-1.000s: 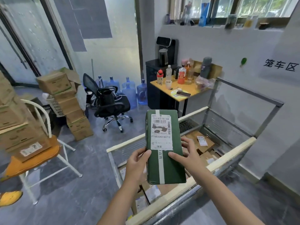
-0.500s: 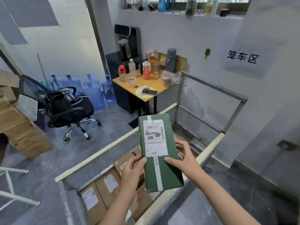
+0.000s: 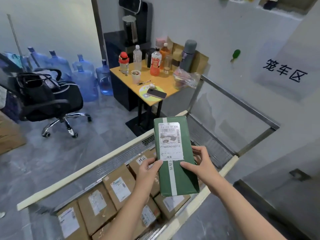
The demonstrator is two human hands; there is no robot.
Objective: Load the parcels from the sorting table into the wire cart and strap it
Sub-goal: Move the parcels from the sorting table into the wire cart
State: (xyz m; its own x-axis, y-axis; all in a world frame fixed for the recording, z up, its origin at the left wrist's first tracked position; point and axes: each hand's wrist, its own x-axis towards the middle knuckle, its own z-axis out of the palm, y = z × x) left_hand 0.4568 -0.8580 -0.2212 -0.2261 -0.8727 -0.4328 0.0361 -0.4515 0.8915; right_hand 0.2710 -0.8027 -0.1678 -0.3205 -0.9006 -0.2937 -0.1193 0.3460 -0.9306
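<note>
The green parcel (image 3: 174, 153) was held above the near right part of the wire cart (image 3: 83, 170), over the brown boxes (image 3: 117, 187) packed inside. The left grip (image 3: 147, 172) curled round its left edge, thumb on the label. The right grip (image 3: 200, 163) clasped the right edge, thumb in front, fingers behind.
</note>
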